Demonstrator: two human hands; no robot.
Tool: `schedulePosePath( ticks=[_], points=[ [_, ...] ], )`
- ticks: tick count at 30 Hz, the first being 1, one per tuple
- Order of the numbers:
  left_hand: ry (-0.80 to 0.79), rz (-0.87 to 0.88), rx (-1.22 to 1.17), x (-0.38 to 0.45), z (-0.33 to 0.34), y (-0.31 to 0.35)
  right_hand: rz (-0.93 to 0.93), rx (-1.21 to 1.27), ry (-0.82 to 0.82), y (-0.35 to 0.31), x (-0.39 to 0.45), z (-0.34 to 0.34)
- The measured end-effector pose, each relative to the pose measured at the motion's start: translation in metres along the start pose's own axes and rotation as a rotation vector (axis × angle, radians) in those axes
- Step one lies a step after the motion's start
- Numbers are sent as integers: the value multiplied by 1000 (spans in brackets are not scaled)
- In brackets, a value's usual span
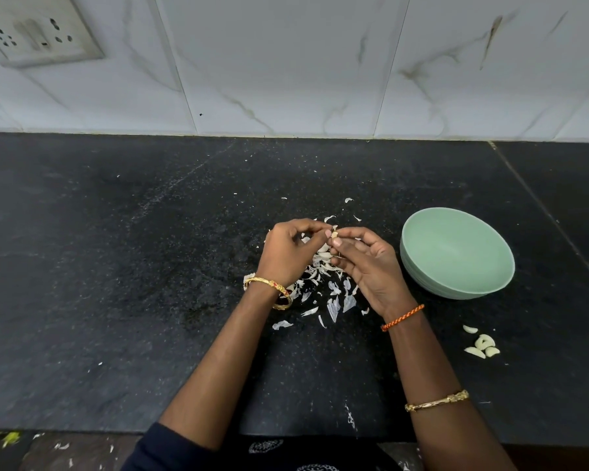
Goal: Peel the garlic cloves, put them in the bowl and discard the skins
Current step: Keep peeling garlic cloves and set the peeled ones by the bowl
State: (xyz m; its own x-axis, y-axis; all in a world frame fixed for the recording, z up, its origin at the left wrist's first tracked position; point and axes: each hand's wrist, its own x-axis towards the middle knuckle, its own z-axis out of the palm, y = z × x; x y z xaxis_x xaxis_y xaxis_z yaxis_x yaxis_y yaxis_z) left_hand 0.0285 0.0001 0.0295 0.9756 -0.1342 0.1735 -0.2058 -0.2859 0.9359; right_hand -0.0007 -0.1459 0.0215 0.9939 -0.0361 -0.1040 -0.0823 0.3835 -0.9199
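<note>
My left hand (288,251) and my right hand (368,263) meet above the middle of the black counter, and both pinch one small garlic clove (334,234) between fingertips and thumbs. Beneath them lies a scatter of white garlic skins (334,294), with a few pale unpeeled cloves (322,251) partly hidden under the hands. A pale green bowl (456,280) stands just right of my right hand; its inside looks bare. Several peeled cloves (483,345) lie on the counter at the near right, outside the bowl.
The black stone counter (116,266) runs back to a white marbled tile wall (320,62) with a socket plate (38,32) at the top left. Stray skin flakes lie near the counter's front edge (351,418) and on the floor (62,447) below.
</note>
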Motion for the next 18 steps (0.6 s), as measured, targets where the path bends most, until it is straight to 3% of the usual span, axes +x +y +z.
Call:
schedulePosePath(
  ticks=[5,18],
  points=[
    [-43,29,27,-1,-7,2,5,-50,-12,0,3,-3],
    [-157,114,384,-3,-10,-7,68,-398,-42,-7,7,-10]
  ],
)
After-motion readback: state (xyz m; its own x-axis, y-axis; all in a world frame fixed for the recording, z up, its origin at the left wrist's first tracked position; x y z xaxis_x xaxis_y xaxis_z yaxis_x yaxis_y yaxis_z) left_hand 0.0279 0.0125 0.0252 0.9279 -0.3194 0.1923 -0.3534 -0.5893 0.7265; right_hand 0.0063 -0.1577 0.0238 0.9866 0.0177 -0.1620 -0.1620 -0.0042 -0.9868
